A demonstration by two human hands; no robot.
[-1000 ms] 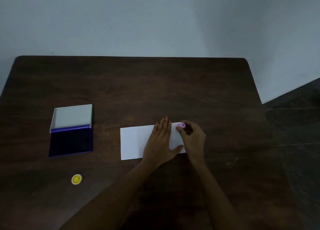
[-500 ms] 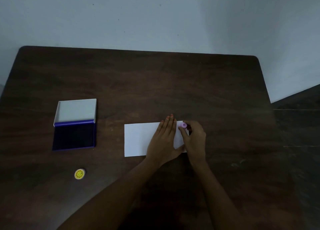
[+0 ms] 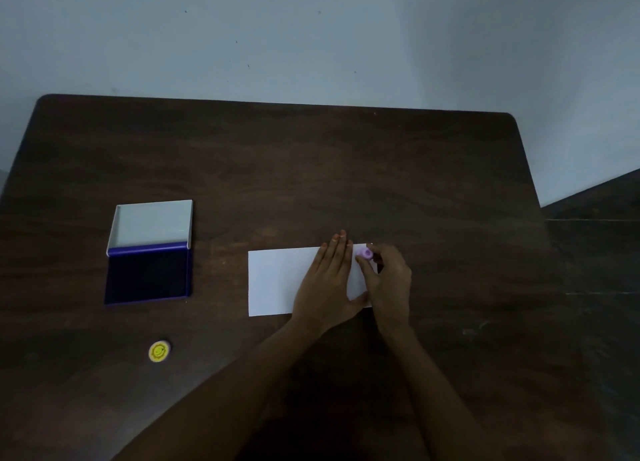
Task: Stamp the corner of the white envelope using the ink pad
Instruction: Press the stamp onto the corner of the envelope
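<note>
From the head view I see a dark wooden desk (image 3: 346,169) against a pale wall. The envelope (image 3: 277,280) lies flat near the middle of the desk, long side running left to right.

My left hand (image 3: 325,287) rests palm down on the right half of the envelope, fingers straight and together, pointing away from me, thumb spread toward the right. It is flat and open, holding nothing, just pressing the paper.

My right hand (image 3: 389,284) sits just beside the left, over the envelope's right edge. Its grip is closed on the stamp (image 3: 365,253), a small purple piece pinched between thumb and fingers. The stamp stands at the envelope's far right corner; I cannot tell whether its face touches the paper.

The ink pad (image 3: 149,273) lies well to the left of the envelope, open, its white lid (image 3: 152,223) folded back away from me and the dark blue pad facing up.

A small round yellow smiley disc (image 3: 159,351) lies on the desk nearer me than the ink pad, apart from it.
</note>
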